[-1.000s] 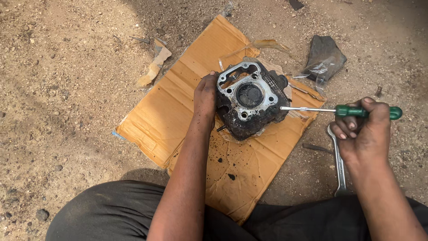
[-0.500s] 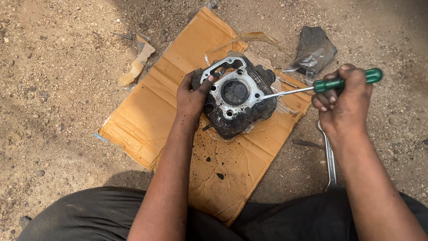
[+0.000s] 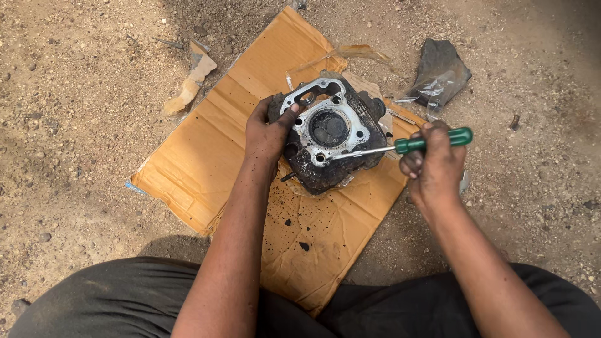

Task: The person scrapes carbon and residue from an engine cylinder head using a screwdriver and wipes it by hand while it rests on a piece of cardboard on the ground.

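A black, oily engine cylinder head [image 3: 330, 133] with a pale gasket face and a round centre chamber lies on a sheet of brown cardboard [image 3: 206, 156]. My left hand [image 3: 268, 133] grips its left side, thumb on the gasket face. My right hand [image 3: 433, 164] holds a green-handled screwdriver [image 3: 432, 141]. Its metal shaft reaches left, and the tip touches the lower edge of the gasket face near a bolt hole.
The cardboard lies on sandy, gravelly ground and is spotted with dark oil drops. A dark crumpled bag with clear plastic [image 3: 440, 74] sits at the upper right. A torn cardboard scrap [image 3: 190, 87] lies upper left. My dark-trousered legs [image 3: 113, 307] fill the bottom edge.
The view has shifted, so the wrench by my right hand is no longer visible. My right hand has brought the screwdriver tip from the head's right edge onto its gasket face.
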